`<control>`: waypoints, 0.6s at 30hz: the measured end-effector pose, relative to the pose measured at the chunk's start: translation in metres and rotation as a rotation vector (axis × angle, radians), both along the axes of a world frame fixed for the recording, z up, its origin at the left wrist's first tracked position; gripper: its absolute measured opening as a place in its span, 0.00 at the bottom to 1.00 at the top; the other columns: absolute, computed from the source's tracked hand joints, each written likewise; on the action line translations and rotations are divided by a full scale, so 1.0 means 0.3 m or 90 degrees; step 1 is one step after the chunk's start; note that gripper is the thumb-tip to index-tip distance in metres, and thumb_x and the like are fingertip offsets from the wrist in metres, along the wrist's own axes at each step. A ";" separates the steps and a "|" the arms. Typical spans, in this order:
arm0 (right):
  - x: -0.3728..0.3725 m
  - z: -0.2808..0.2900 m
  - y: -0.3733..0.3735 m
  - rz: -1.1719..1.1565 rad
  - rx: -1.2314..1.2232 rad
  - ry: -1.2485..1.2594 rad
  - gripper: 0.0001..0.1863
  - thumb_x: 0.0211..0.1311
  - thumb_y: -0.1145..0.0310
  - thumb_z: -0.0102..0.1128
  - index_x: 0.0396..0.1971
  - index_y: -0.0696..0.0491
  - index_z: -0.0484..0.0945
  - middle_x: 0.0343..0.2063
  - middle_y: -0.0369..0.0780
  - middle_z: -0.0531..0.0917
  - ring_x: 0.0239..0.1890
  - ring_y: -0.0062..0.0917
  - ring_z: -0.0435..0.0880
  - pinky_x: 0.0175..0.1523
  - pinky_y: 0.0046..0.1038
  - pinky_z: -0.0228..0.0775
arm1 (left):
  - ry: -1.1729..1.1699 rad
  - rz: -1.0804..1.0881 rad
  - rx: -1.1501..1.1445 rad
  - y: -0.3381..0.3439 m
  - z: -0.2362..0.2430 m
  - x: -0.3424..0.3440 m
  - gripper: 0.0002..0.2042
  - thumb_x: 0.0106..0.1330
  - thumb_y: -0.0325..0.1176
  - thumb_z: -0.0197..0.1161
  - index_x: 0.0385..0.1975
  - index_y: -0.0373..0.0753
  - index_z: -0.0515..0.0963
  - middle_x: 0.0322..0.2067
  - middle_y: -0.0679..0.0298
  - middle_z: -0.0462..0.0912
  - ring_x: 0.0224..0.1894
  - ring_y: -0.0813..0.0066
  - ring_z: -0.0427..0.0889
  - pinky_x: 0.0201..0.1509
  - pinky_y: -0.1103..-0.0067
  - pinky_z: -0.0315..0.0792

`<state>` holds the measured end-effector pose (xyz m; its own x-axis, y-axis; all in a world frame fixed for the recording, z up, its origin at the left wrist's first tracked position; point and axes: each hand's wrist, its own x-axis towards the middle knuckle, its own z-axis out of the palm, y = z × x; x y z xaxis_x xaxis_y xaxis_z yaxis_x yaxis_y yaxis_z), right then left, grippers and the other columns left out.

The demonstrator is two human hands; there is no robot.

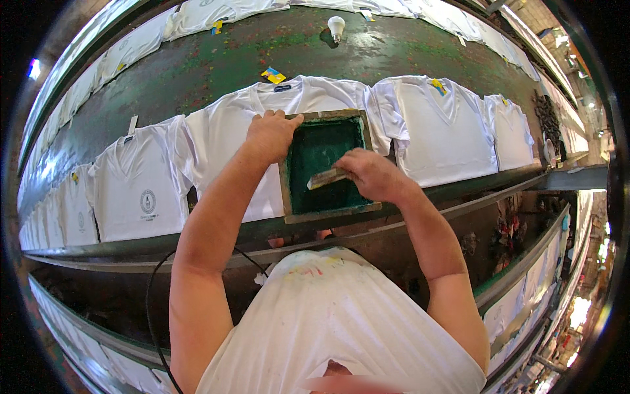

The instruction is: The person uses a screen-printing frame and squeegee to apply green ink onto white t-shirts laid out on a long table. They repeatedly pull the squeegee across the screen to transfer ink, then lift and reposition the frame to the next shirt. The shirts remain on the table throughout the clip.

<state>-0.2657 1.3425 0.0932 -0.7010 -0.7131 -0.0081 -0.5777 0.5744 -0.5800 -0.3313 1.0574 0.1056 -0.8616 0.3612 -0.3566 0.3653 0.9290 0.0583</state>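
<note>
A wooden-framed printing screen (284,184) with dark green mesh lies on a white V-neck T-shirt (230,141) on the long green table. My left hand (271,134) grips the screen's top left corner, fingers bent over the wood. Inside the frame, my right hand (369,171) holds a pale, flat squeegee (319,180), slanted above or against the green mesh; contact is hard to tell.
Printed white shirts (131,177) line the left, plain-looking ones (446,144) the right. A light bulb (336,26) stands on the tabletop (394,59); more shirts line its far edge. A dark cable (152,289) loops below left. Another shirt-covered table (518,295) runs behind me.
</note>
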 end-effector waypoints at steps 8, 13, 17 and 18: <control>-0.221 -0.068 -0.065 -0.107 -0.058 0.178 0.21 0.61 0.81 0.59 0.53 0.55 0.89 0.49 0.48 0.91 0.55 0.47 0.88 0.65 0.46 0.80 | 0.025 0.016 0.001 -0.007 -0.032 -0.005 0.48 0.56 0.30 0.87 0.80 0.64 0.74 0.62 0.56 0.84 0.68 0.52 0.83 0.69 0.55 0.77; -0.061 -0.080 -0.056 -0.066 -0.011 0.213 0.23 0.60 0.82 0.64 0.54 0.51 0.90 0.48 0.46 0.92 0.51 0.45 0.89 0.59 0.44 0.83 | 0.002 0.027 0.021 -0.013 -0.018 -0.009 0.43 0.61 0.29 0.83 0.79 0.64 0.77 0.64 0.56 0.84 0.70 0.54 0.83 0.71 0.55 0.77; 0.147 -0.067 -0.037 -0.044 -0.034 0.225 0.23 0.58 0.78 0.68 0.55 0.50 0.91 0.48 0.43 0.91 0.50 0.43 0.89 0.58 0.45 0.83 | 0.007 0.038 0.031 -0.005 -0.015 -0.006 0.41 0.63 0.27 0.80 0.78 0.64 0.78 0.65 0.57 0.84 0.70 0.54 0.83 0.71 0.55 0.77; 0.187 -0.059 -0.032 -0.031 -0.051 0.225 0.24 0.57 0.77 0.71 0.56 0.50 0.90 0.49 0.42 0.90 0.50 0.43 0.89 0.58 0.45 0.83 | 0.011 0.042 0.029 -0.001 -0.017 -0.005 0.41 0.63 0.26 0.80 0.78 0.64 0.78 0.65 0.57 0.85 0.70 0.54 0.83 0.71 0.55 0.77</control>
<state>-0.2095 1.3328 0.0756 -0.6841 -0.6669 0.2954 -0.7232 0.5671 -0.3943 -0.3330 1.0571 0.1004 -0.8900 0.3193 -0.3256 0.3051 0.9476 0.0951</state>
